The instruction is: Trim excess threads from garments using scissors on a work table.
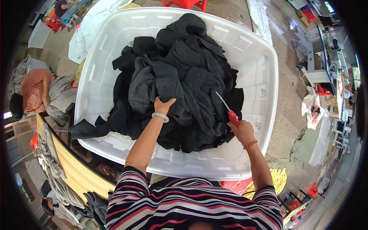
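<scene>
A heap of dark grey and black knit garments (pixel 199 73) fills the middle of a large white plastic tub (pixel 264 76) in front of me. My left hand (pixel 164 105) is closed on the edge of a dark grey knit garment (pixel 168 89) at the heap's near side; its fingertips are hidden in the cloth. Over the right part of the heap, my right hand (pixel 243 132) grips a red-handled tool (pixel 233 117) with a thin metal shaft. That shaft points up and left above the cloth. Whether it is a pair of scissors or another tool, I cannot tell.
A dark cloth end (pixel 86 129) hangs over the tub's left rim. To the left are a wooden-topped table (pixel 69 157) with grey fabric and a person in a pink top (pixel 36 86). A red stool (pixel 186 4) stands beyond the tub; yellow material (pixel 278 179) lies at lower right.
</scene>
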